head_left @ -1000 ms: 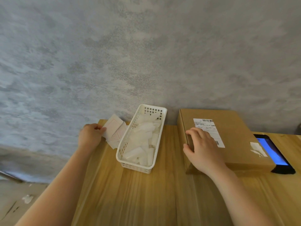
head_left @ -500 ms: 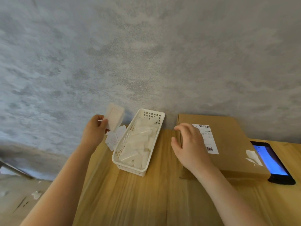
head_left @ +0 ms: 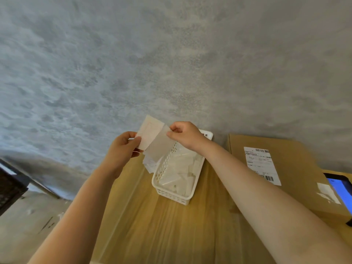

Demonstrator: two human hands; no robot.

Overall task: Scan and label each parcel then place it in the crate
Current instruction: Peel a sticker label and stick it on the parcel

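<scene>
White label [head_left: 150, 134] was pinched by the left hand [head_left: 122, 147], its long side tilted up-right; the right hand [head_left: 182, 134] pinched its backing [head_left: 159, 147]. The white basket [head_left: 187, 197] held maybe more backing scraps.

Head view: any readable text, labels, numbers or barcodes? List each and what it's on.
No text can be read in this frame.
Shipping label on the cardboard parcel: barcodes at top and bottom, printed lines too small and blurred to read.
Label sheet held by the left hand, its backing pinched by the right hand: only a faint outline, no legible print.
Tablet screen: blue glow, nothing legible.
</scene>
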